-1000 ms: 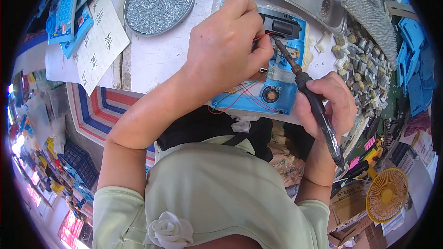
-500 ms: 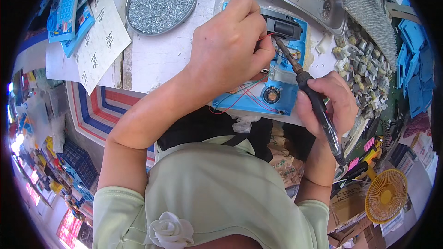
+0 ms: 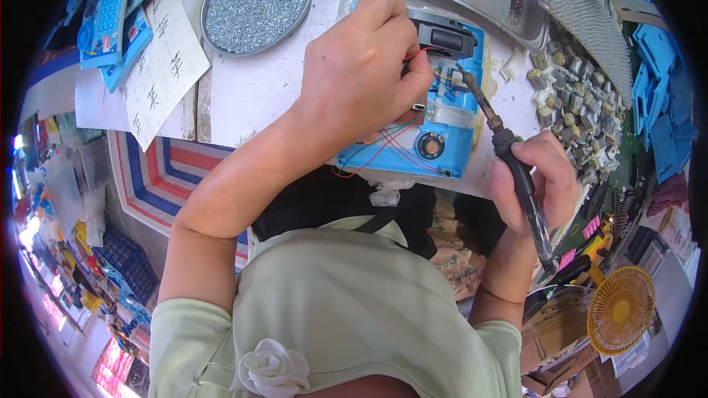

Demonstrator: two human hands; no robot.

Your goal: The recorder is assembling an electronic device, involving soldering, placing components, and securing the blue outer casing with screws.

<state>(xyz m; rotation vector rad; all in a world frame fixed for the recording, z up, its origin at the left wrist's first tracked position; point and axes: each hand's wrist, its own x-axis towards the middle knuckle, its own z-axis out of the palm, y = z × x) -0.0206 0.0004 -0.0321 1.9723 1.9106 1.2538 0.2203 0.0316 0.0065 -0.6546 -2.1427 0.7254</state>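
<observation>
Both closed: left grip point(image 3: 361, 66) on red wire point(image 3: 418, 53), right grip point(image 3: 549, 180) round soldering iron point(image 3: 504, 140).

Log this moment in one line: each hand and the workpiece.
left hand: at thin red wire, grip hidden | right hand: holding black-handled soldering iron | blue plastic rectangular casing: open, interior showing

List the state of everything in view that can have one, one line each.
Left hand: curled at a red wire; exact grip hidden.
Right hand: closed around the soldering iron.
Soldering iron: held, tip over the casing; heat cannot be told.
Blue casing: open, wiring exposed.
Round tray: filled with small metal pieces.
Yellow fan: upright or tilted, running or off, cannot tell.
</observation>
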